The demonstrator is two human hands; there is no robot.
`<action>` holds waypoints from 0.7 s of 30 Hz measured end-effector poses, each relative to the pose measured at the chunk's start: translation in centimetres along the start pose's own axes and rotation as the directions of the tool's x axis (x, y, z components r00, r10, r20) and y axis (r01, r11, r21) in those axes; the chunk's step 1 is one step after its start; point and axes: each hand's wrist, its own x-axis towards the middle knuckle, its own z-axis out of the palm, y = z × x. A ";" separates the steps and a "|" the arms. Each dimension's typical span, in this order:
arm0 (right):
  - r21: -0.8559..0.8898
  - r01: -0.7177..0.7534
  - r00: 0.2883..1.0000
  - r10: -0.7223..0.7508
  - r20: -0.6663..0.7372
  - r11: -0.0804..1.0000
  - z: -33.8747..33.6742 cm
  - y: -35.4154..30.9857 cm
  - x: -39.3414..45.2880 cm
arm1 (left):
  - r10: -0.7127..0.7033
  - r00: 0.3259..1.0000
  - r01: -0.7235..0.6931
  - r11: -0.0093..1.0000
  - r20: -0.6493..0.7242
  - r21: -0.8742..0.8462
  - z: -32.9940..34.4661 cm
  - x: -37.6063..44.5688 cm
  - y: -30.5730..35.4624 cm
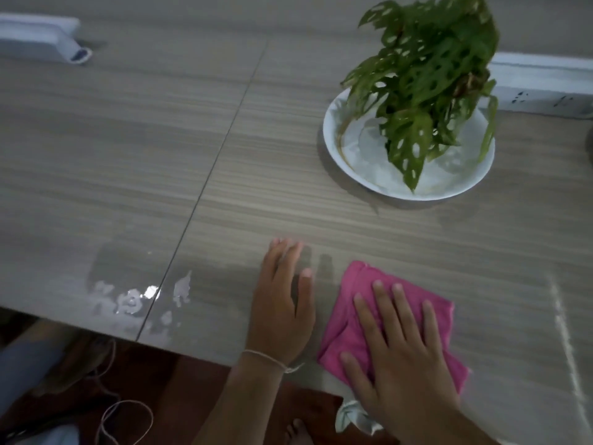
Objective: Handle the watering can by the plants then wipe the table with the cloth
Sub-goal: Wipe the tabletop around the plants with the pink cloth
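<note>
While the right hand [401,358] is pressing flat, fingers spread, on the pink cloth [349,319] near the worktop's [160,155] front edge, the left hand [282,309] is lying open beside it; leaves are hiding the plant's [426,75] pot on the white plate [333,136]

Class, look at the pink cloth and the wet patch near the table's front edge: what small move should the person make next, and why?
Probably slide the pink cloth leftward, lifting the left hand out of its path. The right hand presses flat on the cloth, while shiny water lies on the table near its front edge, left of both hands, apparently unwiped.
</note>
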 end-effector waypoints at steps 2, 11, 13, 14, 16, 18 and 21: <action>0.015 0.033 0.999 -0.033 0.016 0.999 0.1 -3.4 2.3 | -0.014 1.000 0.013 0.997 0.006 0.082 -4.0 0.3 -2.7; 0.124 0.151 0.982 -0.163 0.097 0.981 0.4 -15.7 18.9 | -0.094 0.989 0.117 0.968 -0.111 0.220 -13.6 1.7 -13.2; 0.125 0.166 0.980 -0.177 0.090 0.978 0.4 -16.5 22.9 | -0.073 0.990 0.100 0.966 -0.117 0.240 -13.2 1.5 -13.3; 0.123 0.165 0.980 -0.177 0.093 0.979 0.3 -16.6 24.9 | -0.081 0.987 0.112 0.965 -0.136 0.236 -13.2 1.5 -13.4; 0.107 0.144 0.984 -0.154 0.089 0.984 0.0 -16.5 28.7 | -0.103 0.981 0.140 0.963 -0.162 0.230 -13.3 1.6 -13.4; 0.089 0.116 0.989 -0.123 0.085 0.989 -0.1 -16.6 31.8 | -0.108 0.981 0.145 0.959 -0.160 0.244 -13.4 1.6 -13.4; 0.073 0.088 0.992 -0.094 0.085 0.993 -0.2 -16.9 33.9 | -0.109 0.978 0.146 0.966 -0.179 0.212 -13.4 1.7 -13.3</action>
